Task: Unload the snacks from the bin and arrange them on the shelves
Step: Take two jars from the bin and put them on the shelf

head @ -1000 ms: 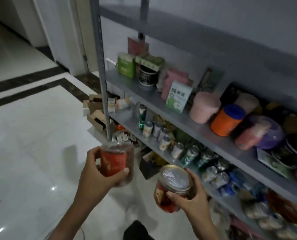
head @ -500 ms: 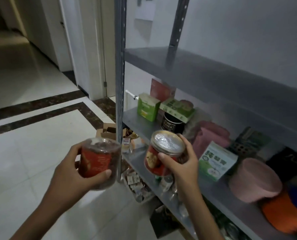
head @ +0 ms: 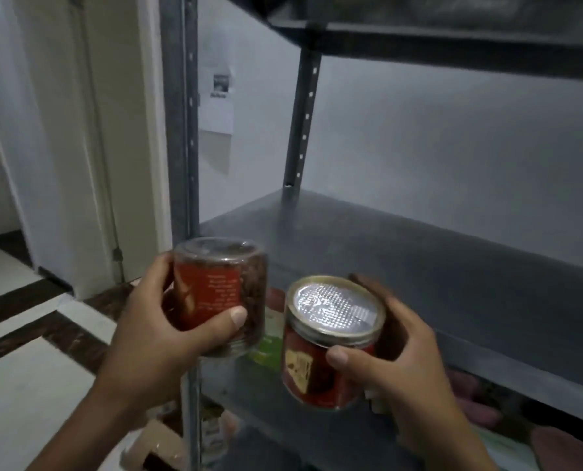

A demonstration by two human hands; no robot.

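Each grip is wrapped around one jar, left hand (head: pixel 154 331) and right hand (head: pixel 402 365), raised probably for the bare shelf (head: pixel 419 253) at 1 o'clock.

No text can be read. The clear plastic jar with a red label (head: pixel 220 295), gripped in the left hand (head: pixel 154 321), carries pale print lines too blurred to make out. The white paper sheet on the wall (head: pixel 219 100), above that hand, shows an illegible dark caption.
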